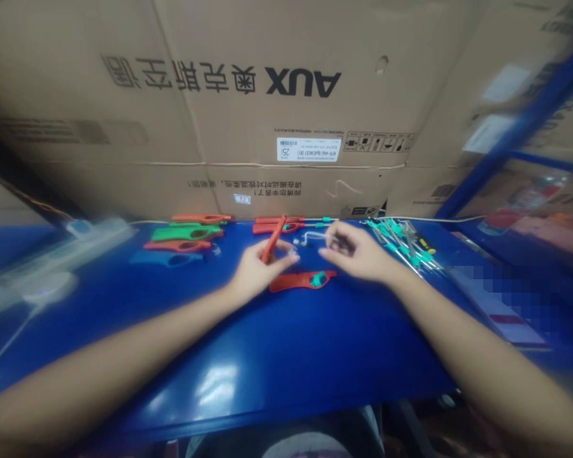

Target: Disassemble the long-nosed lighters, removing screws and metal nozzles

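Note:
My left hand (260, 267) is closed around an orange plastic handle (274, 240), which stands tilted up between the fingers. A small clear or metal piece (292, 252) shows at its thumb tip. To its right, my right hand (351, 251) grips a thin bent metal rod (315, 236) that points left toward the other hand; the dark thing in the palm is too blurred to name. The hands are apart. Below them, an orange handle piece (291, 282) with a green insert (318, 278) lies flat on the blue table (277, 350).
Orange, green (176, 232) and blue handle pieces lie at the back left. More orange pieces (267, 227) lie behind the hands. Metal rods with green parts (401, 242) are piled at the right, near a flat sheet (496, 305). Cardboard (248, 127) walls the back; a white power strip (76, 232) sits left.

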Demonstrator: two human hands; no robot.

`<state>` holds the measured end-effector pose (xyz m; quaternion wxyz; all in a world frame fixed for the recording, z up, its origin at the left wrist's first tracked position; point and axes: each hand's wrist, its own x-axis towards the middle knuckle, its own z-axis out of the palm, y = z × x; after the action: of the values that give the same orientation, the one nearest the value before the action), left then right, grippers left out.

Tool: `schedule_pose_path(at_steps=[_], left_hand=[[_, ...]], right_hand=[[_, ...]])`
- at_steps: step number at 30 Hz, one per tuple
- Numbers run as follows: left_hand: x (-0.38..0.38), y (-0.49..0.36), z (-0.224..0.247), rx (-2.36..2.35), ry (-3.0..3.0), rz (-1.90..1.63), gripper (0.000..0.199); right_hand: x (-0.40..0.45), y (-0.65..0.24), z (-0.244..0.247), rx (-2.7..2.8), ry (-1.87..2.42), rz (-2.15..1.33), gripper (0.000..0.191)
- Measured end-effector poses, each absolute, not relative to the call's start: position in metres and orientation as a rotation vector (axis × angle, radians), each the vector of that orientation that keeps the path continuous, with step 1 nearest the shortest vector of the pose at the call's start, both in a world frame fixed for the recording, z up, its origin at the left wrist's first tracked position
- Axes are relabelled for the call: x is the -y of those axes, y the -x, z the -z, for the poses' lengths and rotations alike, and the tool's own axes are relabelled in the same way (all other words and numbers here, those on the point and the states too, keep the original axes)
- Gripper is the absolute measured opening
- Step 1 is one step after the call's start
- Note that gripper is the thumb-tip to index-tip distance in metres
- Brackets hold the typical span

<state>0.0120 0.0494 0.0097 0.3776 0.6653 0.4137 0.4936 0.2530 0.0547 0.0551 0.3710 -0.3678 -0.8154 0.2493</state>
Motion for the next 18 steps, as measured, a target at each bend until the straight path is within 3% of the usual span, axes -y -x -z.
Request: schedule_pose_path(at_steps=[5, 9, 14, 18], left_hand=[[-0.028, -0.025, -0.019, -0.935, -1.522, -1.080, 0.041], [-0.025, -0.026, -0.020, -0.837, -1.558, -1.076, 0.044], [-0.042, -0.011, -0.015, -1.021, -1.899, -1.127, 0.039], [-0.054, -0.001, -0.005, -1.045, -2.136, -0.931, 0.050]], right_hand=[[-0.029, -0.216, -0.043, 2.208, 1.035, -0.541, 0.038], [-0.025, -0.217, -0.046, 2.277, 1.052, -0.660, 0.025], [-0.039, -0.240, -0.055, 2.462, 1.209, -0.548, 0.011], [-0.050, -0.253, -0.058, 2.656, 1.170, -0.692, 0.014]])
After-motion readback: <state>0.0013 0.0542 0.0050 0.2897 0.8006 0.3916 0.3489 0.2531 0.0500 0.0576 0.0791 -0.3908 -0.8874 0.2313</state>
